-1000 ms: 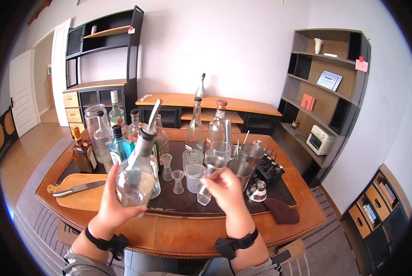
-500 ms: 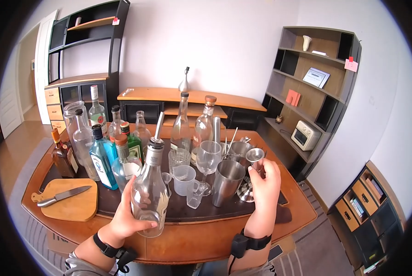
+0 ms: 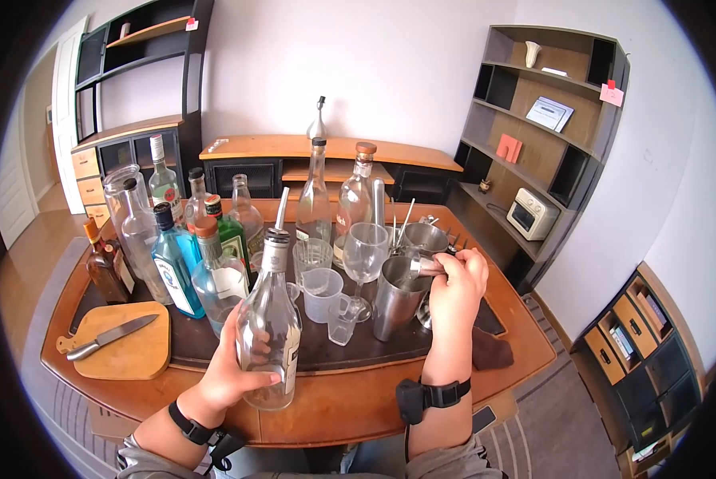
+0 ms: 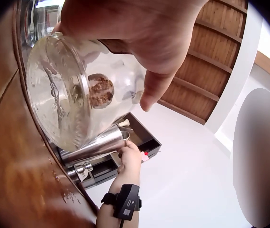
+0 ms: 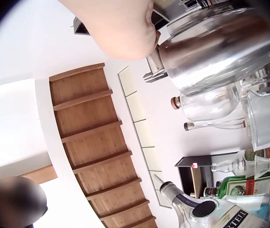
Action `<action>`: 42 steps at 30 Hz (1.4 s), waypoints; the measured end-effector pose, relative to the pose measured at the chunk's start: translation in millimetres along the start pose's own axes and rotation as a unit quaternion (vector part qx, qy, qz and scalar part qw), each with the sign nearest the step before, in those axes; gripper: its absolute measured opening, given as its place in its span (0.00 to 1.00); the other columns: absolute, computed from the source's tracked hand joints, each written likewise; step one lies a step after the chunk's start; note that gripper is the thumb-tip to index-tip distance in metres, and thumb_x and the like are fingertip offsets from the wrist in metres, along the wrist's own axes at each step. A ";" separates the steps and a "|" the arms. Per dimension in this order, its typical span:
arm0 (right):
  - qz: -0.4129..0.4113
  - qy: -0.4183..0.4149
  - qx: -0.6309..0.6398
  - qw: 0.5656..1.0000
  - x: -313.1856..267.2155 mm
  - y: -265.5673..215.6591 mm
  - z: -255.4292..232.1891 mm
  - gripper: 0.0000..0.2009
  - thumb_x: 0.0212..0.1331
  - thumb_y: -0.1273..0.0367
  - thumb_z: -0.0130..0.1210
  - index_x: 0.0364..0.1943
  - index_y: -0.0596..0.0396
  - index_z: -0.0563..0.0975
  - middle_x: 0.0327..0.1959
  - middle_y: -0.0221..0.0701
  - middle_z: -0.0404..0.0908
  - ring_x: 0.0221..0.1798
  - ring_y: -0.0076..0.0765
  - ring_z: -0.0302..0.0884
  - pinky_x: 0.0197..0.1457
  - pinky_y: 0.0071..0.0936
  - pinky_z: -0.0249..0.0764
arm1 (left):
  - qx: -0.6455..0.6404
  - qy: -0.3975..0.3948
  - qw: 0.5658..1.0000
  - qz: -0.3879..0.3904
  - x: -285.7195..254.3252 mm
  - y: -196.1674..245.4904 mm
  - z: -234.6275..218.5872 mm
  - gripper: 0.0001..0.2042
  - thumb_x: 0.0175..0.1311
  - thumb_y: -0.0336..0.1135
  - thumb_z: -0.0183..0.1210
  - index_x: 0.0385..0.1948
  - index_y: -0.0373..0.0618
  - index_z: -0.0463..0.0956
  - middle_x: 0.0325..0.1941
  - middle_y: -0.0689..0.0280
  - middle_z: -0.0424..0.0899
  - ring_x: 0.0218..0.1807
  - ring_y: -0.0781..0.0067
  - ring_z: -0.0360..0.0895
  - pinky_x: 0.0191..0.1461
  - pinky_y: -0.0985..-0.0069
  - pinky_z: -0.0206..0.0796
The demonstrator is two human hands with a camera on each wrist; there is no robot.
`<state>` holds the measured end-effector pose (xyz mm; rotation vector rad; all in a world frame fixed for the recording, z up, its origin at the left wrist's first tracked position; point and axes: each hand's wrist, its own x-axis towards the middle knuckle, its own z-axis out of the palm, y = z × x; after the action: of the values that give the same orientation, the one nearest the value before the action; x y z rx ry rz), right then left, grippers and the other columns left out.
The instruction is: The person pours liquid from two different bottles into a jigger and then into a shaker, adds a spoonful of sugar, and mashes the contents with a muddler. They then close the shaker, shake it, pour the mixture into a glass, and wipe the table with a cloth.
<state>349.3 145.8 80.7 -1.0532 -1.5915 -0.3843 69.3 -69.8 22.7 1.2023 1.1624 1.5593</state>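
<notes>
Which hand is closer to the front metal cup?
Your right hand. It's right beside the cup, holding a jigger tipped at the rim. Your left hand is farther off, to the cup's left, gripping a bottle.

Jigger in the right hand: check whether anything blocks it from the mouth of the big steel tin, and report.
Nothing visible does. The right hand holds the jigger tilted at the rim of the steel tin. The stemmed glass stands on the tin's far side from that hand, out of the way.
</notes>
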 end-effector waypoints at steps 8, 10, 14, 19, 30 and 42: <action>-0.007 0.018 0.002 1.000 0.3 -3.4 3.6 0.14 0.43 0.81 0.59 0.33 0.48 0.85 0.48 0.35 0.74 0.65 0.53 0.67 0.67 0.49 0.61 | 0.014 -0.014 1.000 0.004 0.0 0.2 3.1 0.61 0.38 0.19 0.74 0.76 0.51 0.38 0.54 0.61 0.70 0.55 0.66 0.71 0.59 0.65 0.68; -0.015 0.036 0.003 0.999 0.7 -2.5 3.8 0.14 0.43 0.81 0.60 0.32 0.47 0.85 0.49 0.34 0.74 0.66 0.52 0.66 0.67 0.50 0.60 | 0.020 -0.012 1.000 0.004 0.3 0.3 2.6 0.61 0.38 0.19 0.74 0.76 0.52 0.38 0.55 0.61 0.70 0.55 0.66 0.71 0.59 0.65 0.68; -0.024 0.047 0.011 0.999 0.8 -2.7 4.5 0.15 0.41 0.82 0.60 0.32 0.46 0.86 0.50 0.33 0.74 0.67 0.51 0.65 0.68 0.50 0.60 | 0.025 -0.007 1.000 0.000 1.4 -3.3 0.3 0.61 0.38 0.20 0.74 0.76 0.52 0.38 0.54 0.61 0.70 0.55 0.67 0.71 0.58 0.66 0.68; -0.030 0.043 0.008 0.999 -1.0 -2.9 5.7 0.15 0.41 0.82 0.61 0.32 0.45 0.86 0.50 0.33 0.74 0.67 0.51 0.66 0.68 0.51 0.59 | 0.025 -0.007 1.000 -0.002 1.4 -2.4 1.2 0.60 0.38 0.19 0.73 0.76 0.51 0.39 0.55 0.61 0.70 0.55 0.67 0.71 0.59 0.66 0.67; 0.001 0.050 0.134 0.990 0.9 11.2 10.0 0.15 0.45 0.84 0.55 0.36 0.54 0.83 0.40 0.33 0.77 0.53 0.45 0.76 0.61 0.40 0.69 | 0.013 -0.024 1.000 0.004 0.5 3.3 5.0 0.60 0.39 0.20 0.74 0.75 0.48 0.40 0.62 0.60 0.68 0.62 0.66 0.68 0.66 0.67 0.61; 0.297 -0.292 0.557 0.718 -1.2 74.2 -46.7 0.10 0.59 0.73 0.59 0.43 0.54 0.73 0.36 0.38 0.85 0.43 0.35 0.83 0.44 0.28 0.74 | 0.017 -0.034 0.999 0.000 3.1 -0.9 -1.0 0.60 0.38 0.21 0.74 0.75 0.49 0.39 0.57 0.61 0.69 0.57 0.66 0.70 0.61 0.65 0.66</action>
<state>436.4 152.1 73.3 -0.6183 -1.4669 1.3457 67.9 -66.8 22.4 1.2672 1.1501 1.4921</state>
